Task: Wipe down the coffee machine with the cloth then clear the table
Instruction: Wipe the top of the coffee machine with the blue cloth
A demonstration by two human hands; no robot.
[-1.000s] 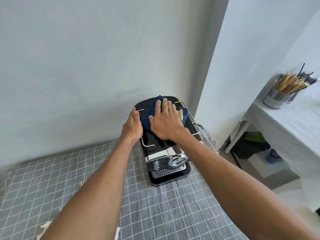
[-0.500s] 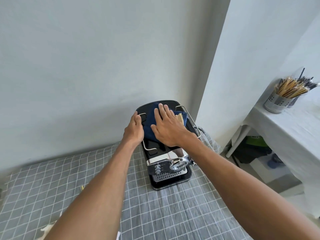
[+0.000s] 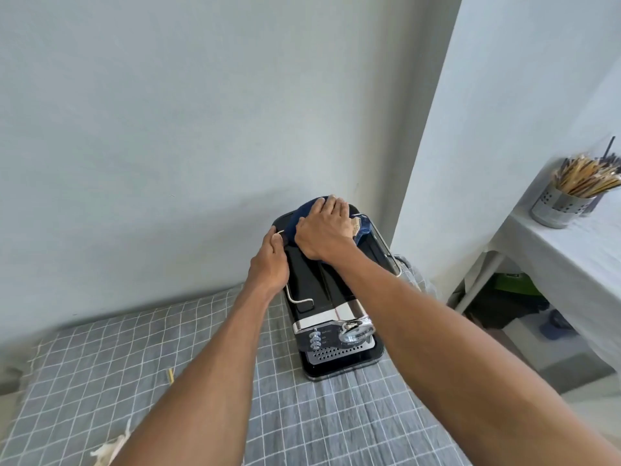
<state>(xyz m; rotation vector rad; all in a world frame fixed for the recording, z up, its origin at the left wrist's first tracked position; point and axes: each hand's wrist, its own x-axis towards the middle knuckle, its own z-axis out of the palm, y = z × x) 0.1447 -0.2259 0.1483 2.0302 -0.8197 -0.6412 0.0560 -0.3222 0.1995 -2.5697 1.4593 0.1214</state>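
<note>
On top of the black coffee machine (image 3: 312,280), toward its far end, the right hand (image 3: 324,232) lies flat on a dark blue cloth (image 3: 304,211), fingers straight and close together, pressing the bunched fabric against the glossy lid. A pale tan patch of the cloth (image 3: 355,227) peeks out at the right of the hand. The left hand (image 3: 270,264) sits at the machine's left edge, its fingers curled round the thin chrome rail (image 3: 295,299) that runs along that side; a matching rail (image 3: 383,243) lines the right edge. The machine is a long rounded box of shiny black plastic, with a brushed metal band across its near end, a row of small knobs (image 3: 315,339), a round gauge with a polished rim (image 3: 354,331) and a perforated metal drip grille (image 3: 339,352) set in a black tray. It stands on a table (image 3: 319,425) covered by a soft grey fabric printed with a white grid, close to the far right corner where plain pale walls meet. On the near left of the tablecloth lie a small yellowish stick (image 3: 170,375) and a crumpled whitish scrap (image 3: 111,447). Well apart to the right, a second table draped in white cloth (image 3: 568,257) carries a perforated steel cylinder (image 3: 556,205) stuffed with wooden chopsticks (image 3: 588,178).
</note>
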